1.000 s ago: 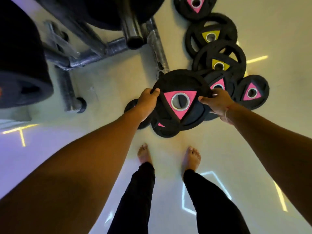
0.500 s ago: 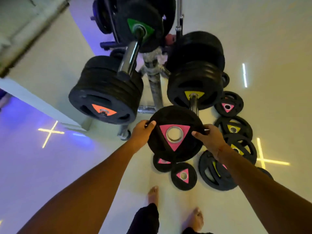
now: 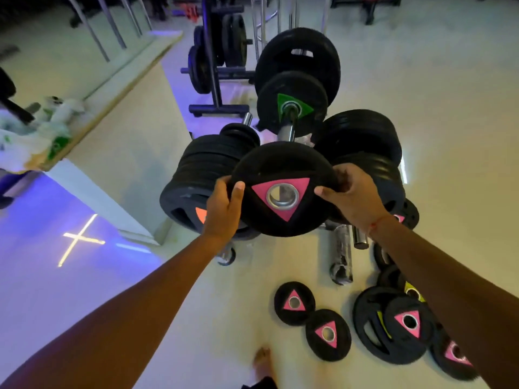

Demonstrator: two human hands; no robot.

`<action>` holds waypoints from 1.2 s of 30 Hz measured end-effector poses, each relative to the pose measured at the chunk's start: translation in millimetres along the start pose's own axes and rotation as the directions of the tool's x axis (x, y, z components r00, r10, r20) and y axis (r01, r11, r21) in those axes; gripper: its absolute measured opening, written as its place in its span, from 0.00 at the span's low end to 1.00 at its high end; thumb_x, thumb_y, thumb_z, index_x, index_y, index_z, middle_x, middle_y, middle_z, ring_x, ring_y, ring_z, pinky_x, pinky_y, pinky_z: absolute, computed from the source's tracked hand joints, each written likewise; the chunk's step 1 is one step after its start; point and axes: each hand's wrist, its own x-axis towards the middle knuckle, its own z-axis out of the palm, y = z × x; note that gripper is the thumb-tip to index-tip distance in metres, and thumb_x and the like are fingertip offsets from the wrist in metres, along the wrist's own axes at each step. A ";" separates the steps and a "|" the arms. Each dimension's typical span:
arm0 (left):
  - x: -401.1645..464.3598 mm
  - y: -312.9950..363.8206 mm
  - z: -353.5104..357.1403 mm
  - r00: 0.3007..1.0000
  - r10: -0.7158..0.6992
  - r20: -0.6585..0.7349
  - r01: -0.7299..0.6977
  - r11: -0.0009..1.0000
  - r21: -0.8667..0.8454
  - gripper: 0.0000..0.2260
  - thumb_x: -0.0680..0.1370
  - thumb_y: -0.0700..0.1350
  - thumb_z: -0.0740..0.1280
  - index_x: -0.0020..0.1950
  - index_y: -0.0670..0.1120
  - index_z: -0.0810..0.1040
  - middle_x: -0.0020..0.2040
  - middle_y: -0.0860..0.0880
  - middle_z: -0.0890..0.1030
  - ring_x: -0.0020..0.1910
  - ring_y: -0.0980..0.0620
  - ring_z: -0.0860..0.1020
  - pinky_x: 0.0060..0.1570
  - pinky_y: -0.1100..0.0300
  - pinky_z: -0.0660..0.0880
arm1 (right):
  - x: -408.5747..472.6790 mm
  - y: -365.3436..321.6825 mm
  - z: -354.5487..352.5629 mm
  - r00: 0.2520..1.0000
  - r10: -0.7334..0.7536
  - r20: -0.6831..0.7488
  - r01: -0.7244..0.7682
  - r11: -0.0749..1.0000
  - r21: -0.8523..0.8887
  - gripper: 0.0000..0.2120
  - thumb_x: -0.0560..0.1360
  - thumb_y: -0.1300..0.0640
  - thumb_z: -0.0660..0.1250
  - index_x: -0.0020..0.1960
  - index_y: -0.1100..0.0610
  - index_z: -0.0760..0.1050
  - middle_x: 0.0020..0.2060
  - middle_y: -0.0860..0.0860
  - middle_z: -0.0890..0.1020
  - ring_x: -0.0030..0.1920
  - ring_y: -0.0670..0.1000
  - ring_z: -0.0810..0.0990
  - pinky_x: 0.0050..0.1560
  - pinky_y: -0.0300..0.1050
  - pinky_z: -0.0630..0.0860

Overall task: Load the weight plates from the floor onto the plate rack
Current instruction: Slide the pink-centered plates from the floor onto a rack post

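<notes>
While both bare hands hold it up in front of the rack, the round black rubber weight plate with a pink triangle and a steel-ringed centre hole [image 3: 282,189] sits off the floor, its face tilted towards the person. The left hand [image 3: 223,213] grips the plate's rim at nine o'clock, thumb laid flat on the face and the other fingers curled round behind the edge. The right hand [image 3: 351,196] grips the rim at three o'clock, thumb pointing in towards the triangle, fingers wrapped over the edge (how far they reach behind I cannot tell).

Just beyond the plate, at twelve o'clock, stands the black steel plate rack with chrome pegs [image 3: 288,127]. A thick stack of black plates with a green triangle [image 3: 293,105] rides its upper peg, a stack with an orange mark [image 3: 196,175] hangs at the held plate's ten o'clock, and another black stack [image 3: 362,138] sits at two o'clock. A bare chrome peg end [image 3: 359,240] pokes out at five o'clock.

On the pale floor [image 3: 182,290] at six o'clock lie two small black plates with pink triangles [image 3: 293,303] [image 3: 327,334], touching or nearly so. At four to five o'clock lies a heap of overlapping black plates, pink and yellow marked [image 3: 393,327], partly hidden by the right forearm. A second dark plate tree [image 3: 214,66] stands farther back at eleven o'clock.
</notes>
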 end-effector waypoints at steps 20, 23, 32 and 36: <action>103.7 -43.2 18.2 0.956 0.122 0.266 -0.123 0.992 -0.015 0.18 0.85 0.51 0.61 0.68 0.41 0.72 0.54 0.48 0.79 0.52 0.52 0.77 0.45 0.75 0.70 | 60.3 11.0 45.4 0.980 0.051 -0.194 -0.055 0.998 -0.016 0.18 0.73 0.62 0.76 0.58 0.54 0.73 0.52 0.51 0.81 0.52 0.49 0.81 0.50 0.31 0.77; 130.2 -40.5 26.8 0.953 0.146 0.264 -0.147 0.989 -0.017 0.17 0.85 0.51 0.60 0.68 0.41 0.72 0.55 0.47 0.79 0.52 0.53 0.77 0.45 0.77 0.70 | 86.6 15.7 47.4 0.973 0.055 -0.224 -0.064 0.997 -0.032 0.18 0.73 0.61 0.76 0.60 0.55 0.74 0.52 0.52 0.82 0.53 0.51 0.81 0.54 0.40 0.79; 222.8 -25.3 68.9 0.977 0.111 0.183 -0.111 0.994 -0.011 0.16 0.84 0.48 0.63 0.69 0.42 0.73 0.61 0.45 0.80 0.59 0.53 0.77 0.58 0.65 0.73 | 185.3 21.7 49.1 0.923 0.073 -0.377 -0.118 0.988 -0.097 0.18 0.72 0.58 0.77 0.59 0.55 0.77 0.51 0.50 0.83 0.50 0.49 0.81 0.48 0.30 0.72; 256.9 -21.8 90.0 0.990 0.093 0.110 -0.092 0.996 -0.020 0.16 0.83 0.48 0.65 0.68 0.42 0.75 0.61 0.44 0.80 0.61 0.49 0.78 0.62 0.58 0.74 | 223.1 25.7 49.9 0.901 0.077 -0.427 -0.141 0.983 -0.120 0.17 0.72 0.56 0.78 0.58 0.56 0.77 0.51 0.51 0.82 0.51 0.50 0.81 0.53 0.38 0.78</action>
